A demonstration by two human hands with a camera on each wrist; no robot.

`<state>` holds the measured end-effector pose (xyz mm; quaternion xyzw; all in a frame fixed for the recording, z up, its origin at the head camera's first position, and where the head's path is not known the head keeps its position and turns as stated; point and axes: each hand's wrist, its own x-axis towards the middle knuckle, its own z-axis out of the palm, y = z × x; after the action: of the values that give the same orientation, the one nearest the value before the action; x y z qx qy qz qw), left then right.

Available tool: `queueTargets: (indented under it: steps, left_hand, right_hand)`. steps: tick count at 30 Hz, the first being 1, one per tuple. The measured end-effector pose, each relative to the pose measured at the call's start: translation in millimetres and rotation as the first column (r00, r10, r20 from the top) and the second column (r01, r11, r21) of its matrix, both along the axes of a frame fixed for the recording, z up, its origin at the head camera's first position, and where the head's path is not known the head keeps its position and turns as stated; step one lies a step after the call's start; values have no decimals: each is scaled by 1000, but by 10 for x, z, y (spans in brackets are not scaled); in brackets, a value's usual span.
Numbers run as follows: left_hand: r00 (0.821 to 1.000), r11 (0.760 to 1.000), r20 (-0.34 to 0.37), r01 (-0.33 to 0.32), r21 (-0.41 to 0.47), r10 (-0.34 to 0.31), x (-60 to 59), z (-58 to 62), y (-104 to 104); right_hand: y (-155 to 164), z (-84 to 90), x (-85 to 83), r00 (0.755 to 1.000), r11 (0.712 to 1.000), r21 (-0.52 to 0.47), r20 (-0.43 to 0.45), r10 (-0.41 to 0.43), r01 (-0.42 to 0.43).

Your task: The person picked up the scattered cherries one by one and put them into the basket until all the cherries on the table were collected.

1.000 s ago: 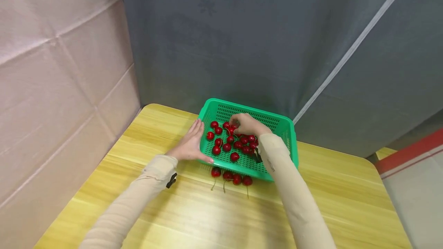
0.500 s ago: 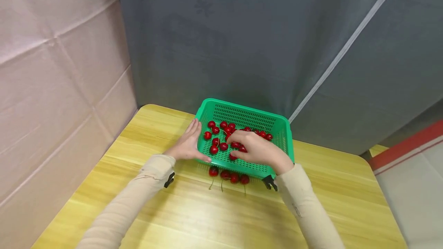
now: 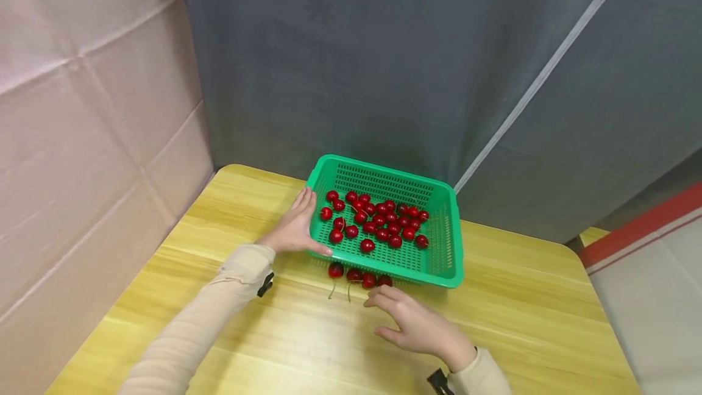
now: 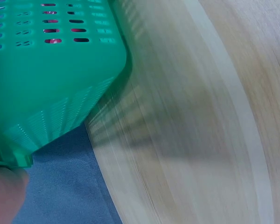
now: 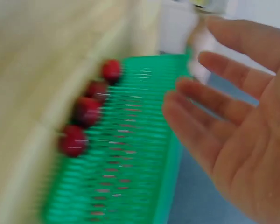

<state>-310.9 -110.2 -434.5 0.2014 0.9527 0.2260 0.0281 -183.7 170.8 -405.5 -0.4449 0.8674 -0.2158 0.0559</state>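
A green slotted plastic basket point(image 3: 457, 242) stands on the table, with several red cherries point(image 3: 367, 245) spread over its floor. My left hand point(image 3: 293, 227) rests against the basket's left front corner, fingers straight along the left side and thumb on the front rim. Only a bit of that hand point(image 4: 7, 193) shows in the left wrist view, by the rim. In front of the basket lies a row of several cherries point(image 3: 336, 270), some with stems pointing toward me. My right hand point(image 3: 417, 325) hovers by the row's right end, fingers loosely bent and palm bare point(image 5: 252, 154).
The basket sits on a wood-grain table point(image 3: 263, 346) near its back edge. Behind it hangs a dark grey cloth point(image 3: 340, 78), and a pale pinkish cloth point(image 3: 99, 139) covers the left side. A red-and-white panel point(image 3: 652, 227) borders the right.
My right hand has left the inside of the basket and moved toward me, down to the cherries in front. My left hand has stayed at the basket corner.
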Motion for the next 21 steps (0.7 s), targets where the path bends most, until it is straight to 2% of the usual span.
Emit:
queueTargets:
  steps: [5,8,11,15,21]
  left_hand:
    - [1000,1000,-13,-7,5,7,-1,6,-16]
    - [1000,1000,-12,0,-2,0,-5,-1,-14]
    - [1000,1000,-9,6,4,-6,-6,-12,-9]
    - [1000,1000,-16,6,17,-5,-2,-24,-4]
    - [1000,1000,-24,6,12,-5,1,-20,-4]
  right_hand:
    - [38,-368,6,989,986,71,13,-150,148]
    - [60,-559,-45,974,968,102,-17,-228,229]
    - [81,-720,-109,961,954,118,-60,-271,277]
    - [102,-858,-172,948,941,115,-51,-313,317]
    - [95,-948,-212,934,930,88,-17,-358,358]
